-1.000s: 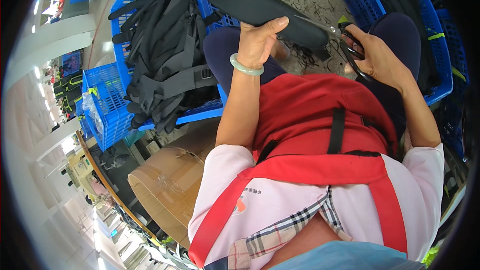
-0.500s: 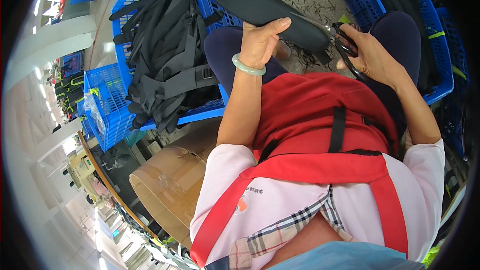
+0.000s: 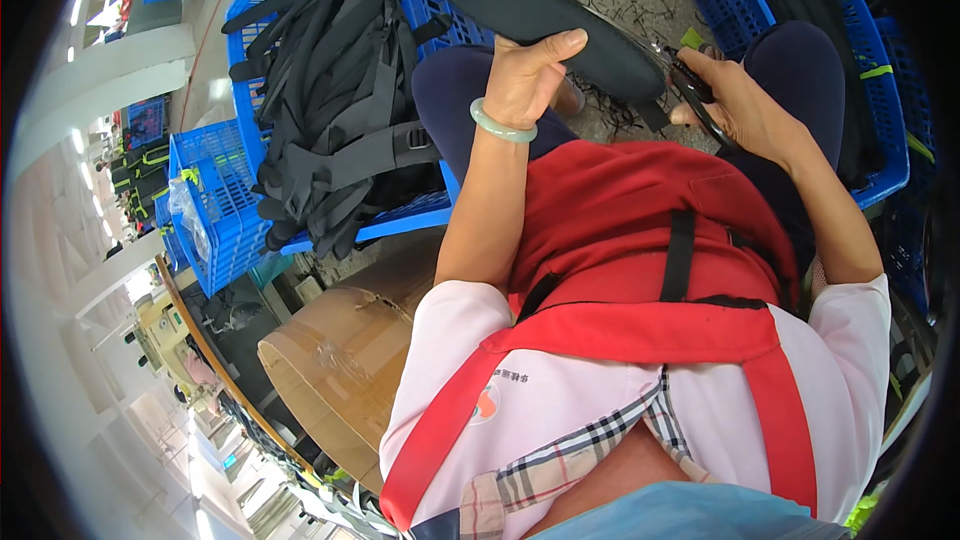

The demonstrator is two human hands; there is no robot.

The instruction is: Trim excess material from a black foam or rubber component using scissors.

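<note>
A long black padded strap stretches over my lap, its rounded end pointing right. My left hand, with a pale bangle at the wrist, grips the strap's near edge, thumb on top and the other fingers hidden beneath it. In my right hand is a pair of black-handled scissors. Their blades, mostly hidden, are at the edge of the strap's rounded end. A short black tab sticks out from that end.
On the left a blue crate is heaped with black straps. Another blue crate with black pieces stands by my right knee. Dark scraps litter the floor. A cardboard box sits at my left side.
The strap and my left hand have shifted slightly to the right. The scissor handles in my right hand have come closer together.
</note>
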